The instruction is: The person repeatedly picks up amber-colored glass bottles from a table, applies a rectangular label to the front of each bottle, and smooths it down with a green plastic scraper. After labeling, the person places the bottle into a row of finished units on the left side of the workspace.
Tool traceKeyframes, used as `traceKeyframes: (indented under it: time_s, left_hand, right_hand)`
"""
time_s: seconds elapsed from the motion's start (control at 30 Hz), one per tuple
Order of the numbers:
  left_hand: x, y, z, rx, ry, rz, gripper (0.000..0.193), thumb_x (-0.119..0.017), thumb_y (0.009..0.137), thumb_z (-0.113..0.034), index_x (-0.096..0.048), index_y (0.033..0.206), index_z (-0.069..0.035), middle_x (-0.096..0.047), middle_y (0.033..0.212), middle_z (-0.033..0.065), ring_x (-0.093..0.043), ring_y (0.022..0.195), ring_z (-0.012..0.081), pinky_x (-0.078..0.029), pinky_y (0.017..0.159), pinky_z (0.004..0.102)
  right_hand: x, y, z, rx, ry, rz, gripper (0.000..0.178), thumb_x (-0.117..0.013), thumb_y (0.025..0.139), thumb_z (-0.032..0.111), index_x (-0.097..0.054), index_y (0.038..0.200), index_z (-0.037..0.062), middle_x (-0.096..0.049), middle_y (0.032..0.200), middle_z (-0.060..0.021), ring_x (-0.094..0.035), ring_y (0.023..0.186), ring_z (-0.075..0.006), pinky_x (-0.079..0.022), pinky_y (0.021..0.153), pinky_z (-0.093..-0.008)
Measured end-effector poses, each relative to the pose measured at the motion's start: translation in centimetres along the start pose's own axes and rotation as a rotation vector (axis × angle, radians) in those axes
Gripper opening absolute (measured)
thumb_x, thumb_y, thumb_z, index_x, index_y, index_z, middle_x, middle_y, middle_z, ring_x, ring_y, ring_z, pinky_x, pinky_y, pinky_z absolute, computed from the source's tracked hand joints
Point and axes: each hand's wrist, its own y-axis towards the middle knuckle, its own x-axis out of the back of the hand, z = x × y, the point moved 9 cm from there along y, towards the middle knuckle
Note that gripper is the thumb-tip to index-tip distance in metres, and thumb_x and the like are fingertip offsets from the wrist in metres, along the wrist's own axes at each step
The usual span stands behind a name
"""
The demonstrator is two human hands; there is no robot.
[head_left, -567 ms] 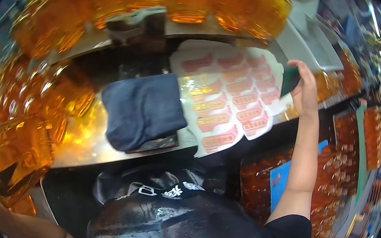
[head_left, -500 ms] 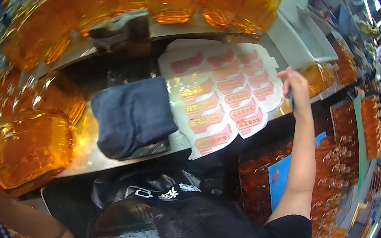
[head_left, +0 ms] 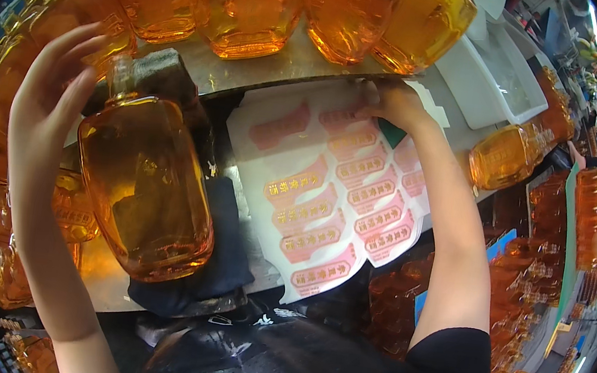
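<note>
A large glass bottle of amber liquid [head_left: 147, 189] lies on a folded dark blue cloth [head_left: 226, 252], its neck pointing away from me at a grey cloth-topped rest [head_left: 159, 71]. Beside that neck is my left hand [head_left: 58, 91], fingers curved and apart, holding nothing. My right hand [head_left: 396, 105] bends over the far part of a white sheet of pink and gold labels [head_left: 281, 260]. A flat green piece [head_left: 391, 133] sticks out under its palm. The fingertips are at a label near the sheet's far edge; whether they pinch it is hard to see.
Filled amber bottles [head_left: 253, 14] line the back and left of the metal bench. A white plastic bin [head_left: 490, 80] stands at the far right, with another amber bottle [head_left: 502, 159] lying near it. Several rows of bottles [head_left: 526, 292] fill the right side, with a blue sheet [head_left: 500, 245] among them.
A bottle now lies on the cloth, which was bare before. My left hand has come up beside its neck. My right hand has moved left, from the sheet's right edge onto its far labels.
</note>
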Motion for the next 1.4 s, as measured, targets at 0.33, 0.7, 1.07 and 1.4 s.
traceKeyframes:
  time_s: [0.33,0.7,1.07,1.4]
  left_hand:
    - [-3.4,-13.1,3.8,0.602,-0.557,0.027,0.088,-0.067,0.087,-0.027,-0.016,0.155,-0.008,-0.047,0.136,0.0228,-0.059,0.116,0.0317,-0.052,0.094,0.0422]
    - [-1.8,-11.9,1.9,0.094,-0.318,-0.098,0.071,-0.065,0.091,-0.024,-0.031,0.150,-0.003,-0.027,0.156,0.0190,-0.027,0.145,0.0315,-0.024,0.118,0.0426]
    - [0.9,-12.9,-0.8,-0.098,-0.035,-0.022,0.034,-0.074,0.080,-0.021,-0.068,0.112,-0.012,-0.038,0.150,0.0227,-0.029,0.142,0.0430,-0.024,0.115,0.0518]
    - [-0.6,-10.8,-0.4,-0.006,0.113,0.108,0.077,-0.079,0.071,-0.018,-0.049,0.142,-0.014,-0.014,0.161,0.0203,-0.014,0.149,0.0405,-0.020,0.119,0.0491]
  right_hand:
    - [-1.0,3.9,-4.8,-0.191,0.363,-0.238,0.063,-0.073,0.080,0.044,-0.059,0.133,0.0134,-0.059,0.132,-0.0146,-0.049,0.131,-0.0239,-0.042,0.105,-0.0362]
    - [13.3,-11.2,21.8,0.373,0.340,-0.432,0.010,-0.075,0.079,-0.001,-0.073,0.089,-0.0009,-0.070,0.079,-0.0074,-0.064,0.070,-0.0132,-0.049,0.063,-0.0249]
    - [10.1,-3.2,35.8,0.697,0.424,0.157,0.010,-0.070,0.080,0.006,-0.065,0.082,-0.0030,-0.064,0.067,-0.0101,-0.066,0.063,-0.0135,-0.050,0.058,-0.0276]
    - [10.2,-10.1,35.3,0.579,-0.142,-0.267,0.069,-0.077,0.075,0.043,-0.059,0.137,0.0173,-0.053,0.071,-0.0046,-0.053,0.061,-0.0197,-0.045,0.057,-0.0323]
